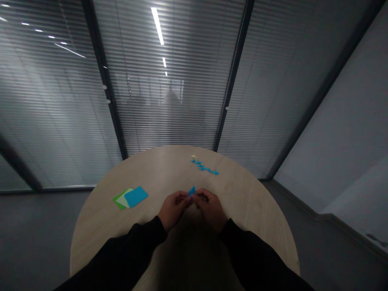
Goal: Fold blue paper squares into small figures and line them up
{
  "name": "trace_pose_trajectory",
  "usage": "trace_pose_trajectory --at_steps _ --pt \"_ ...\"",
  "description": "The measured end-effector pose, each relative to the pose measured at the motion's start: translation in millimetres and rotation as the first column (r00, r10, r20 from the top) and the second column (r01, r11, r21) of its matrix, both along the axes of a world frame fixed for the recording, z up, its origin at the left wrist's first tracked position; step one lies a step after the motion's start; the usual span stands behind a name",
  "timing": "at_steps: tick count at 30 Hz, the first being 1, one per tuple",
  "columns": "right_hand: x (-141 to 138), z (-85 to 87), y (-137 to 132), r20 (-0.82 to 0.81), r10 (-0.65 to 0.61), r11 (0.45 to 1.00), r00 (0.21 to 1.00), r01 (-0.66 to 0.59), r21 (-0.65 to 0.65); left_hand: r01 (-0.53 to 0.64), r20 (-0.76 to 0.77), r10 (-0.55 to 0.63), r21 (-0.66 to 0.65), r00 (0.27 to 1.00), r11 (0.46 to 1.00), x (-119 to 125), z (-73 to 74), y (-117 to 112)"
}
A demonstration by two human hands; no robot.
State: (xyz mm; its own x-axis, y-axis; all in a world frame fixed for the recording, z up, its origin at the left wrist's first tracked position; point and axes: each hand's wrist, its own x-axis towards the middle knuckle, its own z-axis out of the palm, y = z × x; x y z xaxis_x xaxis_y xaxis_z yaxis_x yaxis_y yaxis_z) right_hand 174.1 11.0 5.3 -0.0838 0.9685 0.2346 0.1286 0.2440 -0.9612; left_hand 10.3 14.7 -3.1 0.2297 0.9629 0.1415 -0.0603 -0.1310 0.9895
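Note:
Both my hands meet over the middle of a round wooden table. My left hand and my right hand are closed, fingertips pinched together on a small blue folded paper piece that sticks up between them. Dark sleeves cover both my forearms. To the left of my hands lies a small stack of paper sheets, blue on top, then white and green. Farther back on the table sits a row of small blue folded paper shapes with a yellow one at its far end.
The table stands before glass walls with closed horizontal blinds and dark frames. Grey floor surrounds the table on the left and right. A plain wall runs along the right side.

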Motion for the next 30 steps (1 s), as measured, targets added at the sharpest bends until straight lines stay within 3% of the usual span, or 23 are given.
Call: trace_pose_trajectory --at_steps 5,12,18,22,25,30 --pt "-0.8 -1.1 0.8 -0.004 0.007 0.999 1.000 -0.008 -0.031 -0.008 -0.078 0.008 -0.002 0.997 1.000 -3.3 -0.8 0.7" --pt "2.0 4.9 1.7 -0.042 0.030 0.997 0.999 -0.033 -0.070 -0.014 -0.262 0.045 0.119 0.964 0.993 -4.0 4.3 -1.3" --pt "-1.6 4.3 -0.7 -0.119 0.090 0.991 0.989 -0.101 -0.084 0.070 -0.450 0.028 0.200 0.893 0.977 -4.8 7.6 -6.8" --pt "2.7 6.5 -0.1 -0.045 0.080 0.997 0.996 -0.081 -0.009 0.097 -0.544 0.033 0.209 0.838 0.973 -7.1 9.3 -8.7" --pt "5.6 8.6 0.4 -0.059 0.072 0.997 0.996 -0.073 -0.011 0.079 -0.537 0.054 0.222 0.842 0.972 -7.9 10.9 -7.8" --pt "0.4 8.8 -2.0 -0.110 0.063 0.995 0.992 -0.071 -0.071 0.081 -0.382 0.018 0.241 0.924 0.967 -7.1 16.2 -7.1"
